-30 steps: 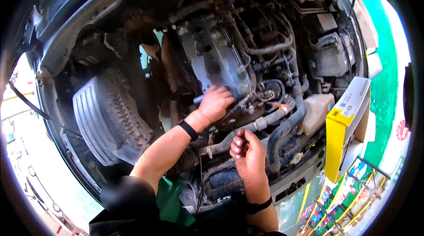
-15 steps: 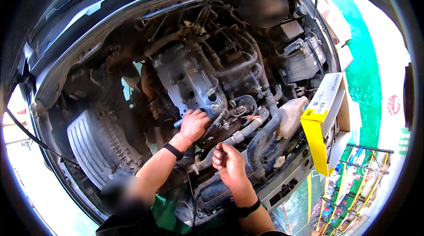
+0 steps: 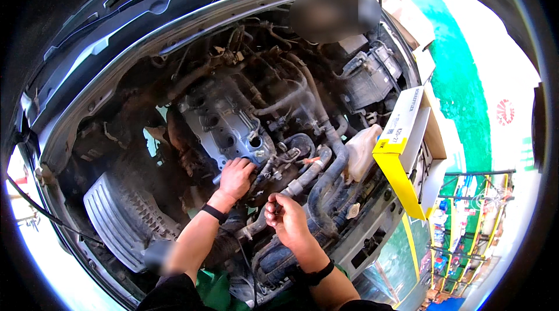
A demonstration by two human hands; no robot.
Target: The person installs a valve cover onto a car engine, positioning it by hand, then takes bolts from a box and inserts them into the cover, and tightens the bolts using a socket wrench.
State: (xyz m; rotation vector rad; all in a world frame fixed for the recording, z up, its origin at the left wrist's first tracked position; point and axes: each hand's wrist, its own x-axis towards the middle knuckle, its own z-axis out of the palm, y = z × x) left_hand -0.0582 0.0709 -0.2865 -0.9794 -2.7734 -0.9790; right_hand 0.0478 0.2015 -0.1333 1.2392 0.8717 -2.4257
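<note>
Silvery, round-holed engine cover lies beneath the bent left hand.

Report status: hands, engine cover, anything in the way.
Left hand at near end of grey engine cover. Right hand half-curled beside thick hose, contents unclear. Yellow-and-white box off right, apart from both hands.

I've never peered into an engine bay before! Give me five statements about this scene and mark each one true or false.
1. The left hand is at the grey engine cover. True.
2. The right hand grips the yellow-and-white box. False: the two are apart.
3. Two dark wristbands are visible. True.
4. The box is sealed. False: it is open.
5. The floor beyond the box is red. False: green shows there.
</note>
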